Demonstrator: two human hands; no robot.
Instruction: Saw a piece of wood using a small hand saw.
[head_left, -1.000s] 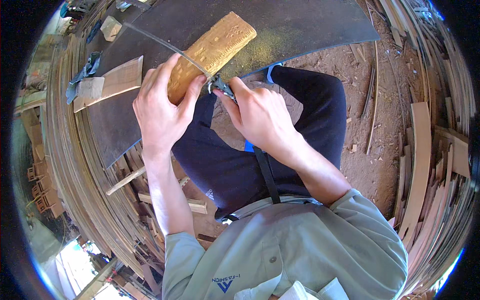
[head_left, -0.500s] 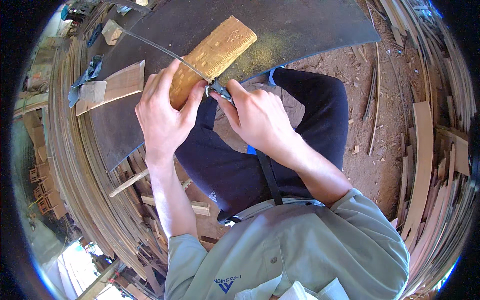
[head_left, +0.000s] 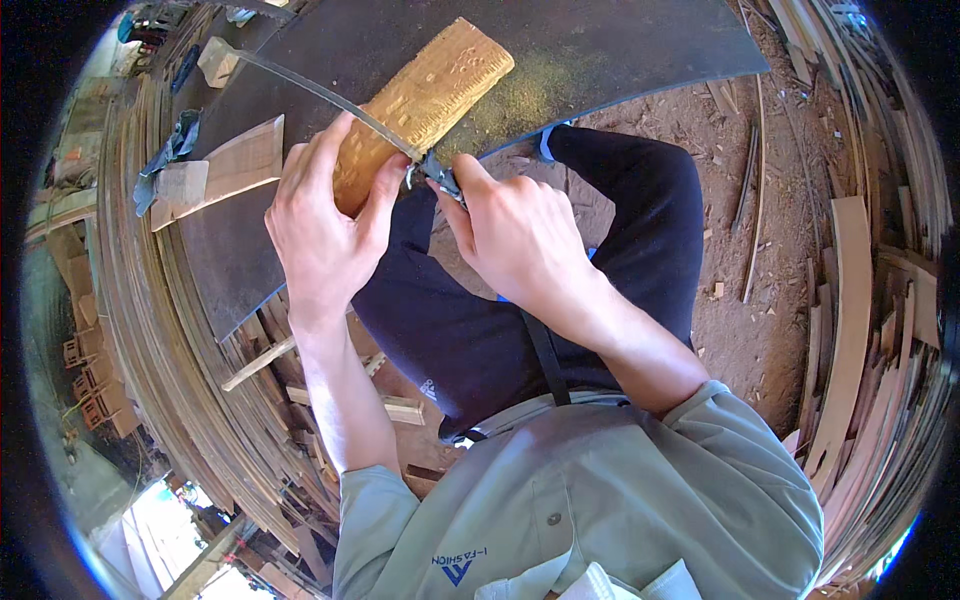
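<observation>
we've got the wood block (head_left: pixel 440 80) on the dark table (head_left: pixel 640 45), slanting from near left up to far right, its near end in the left hand (head_left: pixel 325 220). that hand is pinching the block: fingers along its left side, thumb on its right. right hand (head_left: pixel 525 225) is wrapped round the grip of a long thin blade tool (head_left: pixel 330 95), thumb and forefinger up front. blade runs across the block's top to the far left, its tip near a small wood chunk (head_left: pixel 217 63). we can't tell if the left forefinger touches it. yellow dust (head_left: pixel 530 92) sits on the table just right of the block. left of the block we see a flat board (head_left: pixel 248 160), with a blue rag (head_left: pixel 178 146) at its left end. stacked planks (head_left: pixel 190 320) on the left, dirt floor (head_left: pixel 740 250) on the right.
</observation>
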